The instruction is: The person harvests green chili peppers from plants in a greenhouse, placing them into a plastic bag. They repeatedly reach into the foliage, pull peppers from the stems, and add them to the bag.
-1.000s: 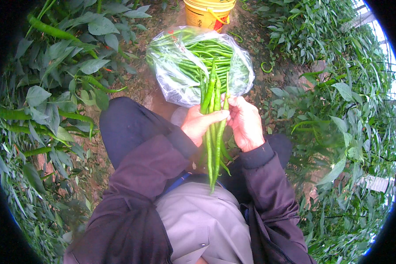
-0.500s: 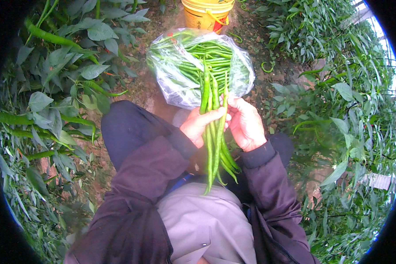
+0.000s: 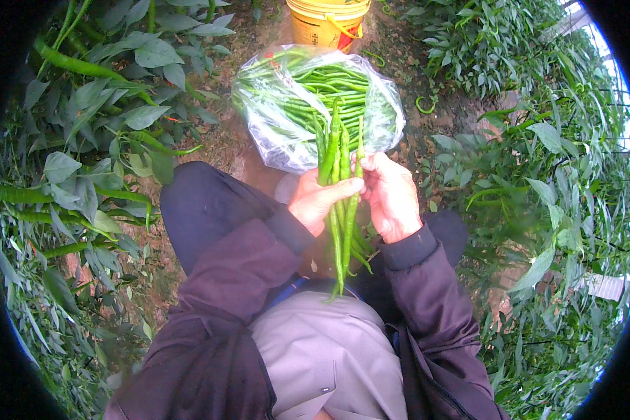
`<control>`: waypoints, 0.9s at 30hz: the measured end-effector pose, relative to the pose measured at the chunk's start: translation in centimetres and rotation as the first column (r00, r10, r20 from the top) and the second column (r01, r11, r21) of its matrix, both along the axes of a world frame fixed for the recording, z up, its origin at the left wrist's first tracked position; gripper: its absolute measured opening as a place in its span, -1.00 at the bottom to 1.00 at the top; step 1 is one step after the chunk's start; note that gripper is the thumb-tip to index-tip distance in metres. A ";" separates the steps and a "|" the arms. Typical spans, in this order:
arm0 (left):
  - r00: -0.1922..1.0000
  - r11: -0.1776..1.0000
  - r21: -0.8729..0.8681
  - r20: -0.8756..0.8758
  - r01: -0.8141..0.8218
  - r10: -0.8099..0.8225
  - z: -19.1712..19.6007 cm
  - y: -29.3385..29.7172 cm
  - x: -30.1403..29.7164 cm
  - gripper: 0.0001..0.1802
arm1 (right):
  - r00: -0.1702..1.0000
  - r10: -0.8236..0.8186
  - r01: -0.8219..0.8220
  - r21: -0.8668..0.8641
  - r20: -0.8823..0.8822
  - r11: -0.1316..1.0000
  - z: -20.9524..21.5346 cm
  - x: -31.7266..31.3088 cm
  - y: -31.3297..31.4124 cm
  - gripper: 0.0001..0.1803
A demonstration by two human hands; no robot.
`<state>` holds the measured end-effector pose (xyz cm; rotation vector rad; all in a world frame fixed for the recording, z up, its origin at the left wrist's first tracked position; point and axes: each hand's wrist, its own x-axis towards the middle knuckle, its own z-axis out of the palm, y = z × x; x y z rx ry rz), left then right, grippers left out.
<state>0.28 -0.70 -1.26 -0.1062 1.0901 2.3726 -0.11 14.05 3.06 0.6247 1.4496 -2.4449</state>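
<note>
My left hand [image 3: 316, 199] is closed round a small bunch of long green chili peppers [image 3: 345, 222], its thumb laid across them. Their stem ends point away from me and their thin tips hang toward my lap. Close on the right, my right hand [image 3: 393, 199] has thumb and fingers pinched on one pepper [image 3: 360, 138] at the bunch's right side. Its fingertips are partly hidden behind the bunch. Just beyond both hands lies a clear plastic bag [image 3: 276, 150], its mouth spread wide, filled with many more green peppers [image 3: 339, 84].
A yellow bucket [image 3: 318, 24] with a yellow handle stands behind the bag. Leafy pepper plants line the left [image 3: 84, 161] and right [image 3: 539, 196] of the soil path. A curled green pepper [image 3: 425, 106] lies on the ground right of the bag. My bent knee [image 3: 203, 210] is at left.
The held peppers have shifted within my hands, and their lower tips sit closer together. My right hand has moved slightly up along the bunch. The bag and bucket look unchanged.
</note>
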 end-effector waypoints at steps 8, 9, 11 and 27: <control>0.998 0.994 0.111 0.063 0.008 -0.015 -0.2 -0.3 -0.2 -0.60 | 0.998 0.058 -0.060 -0.064 -0.041 0.996 0.1 0.4 -0.1 -0.73; 0.997 0.994 0.104 0.065 0.020 -0.027 -0.2 -0.4 -0.3 -0.62 | 0.998 0.052 -0.054 -0.072 -0.032 0.996 0.2 0.4 -0.2 -0.72; 0.996 0.995 0.093 0.083 0.028 -0.035 -0.2 -0.5 -0.2 -0.65 | 0.998 0.052 -0.054 -0.077 -0.033 0.996 0.4 0.4 -0.2 -0.70; 1.000 1.000 0.017 0.021 -0.008 0.008 0.3 0.1 -0.1 -0.61 | 0.997 0.014 -0.012 0.022 -0.071 1.000 0.8 0.2 -0.4 -0.82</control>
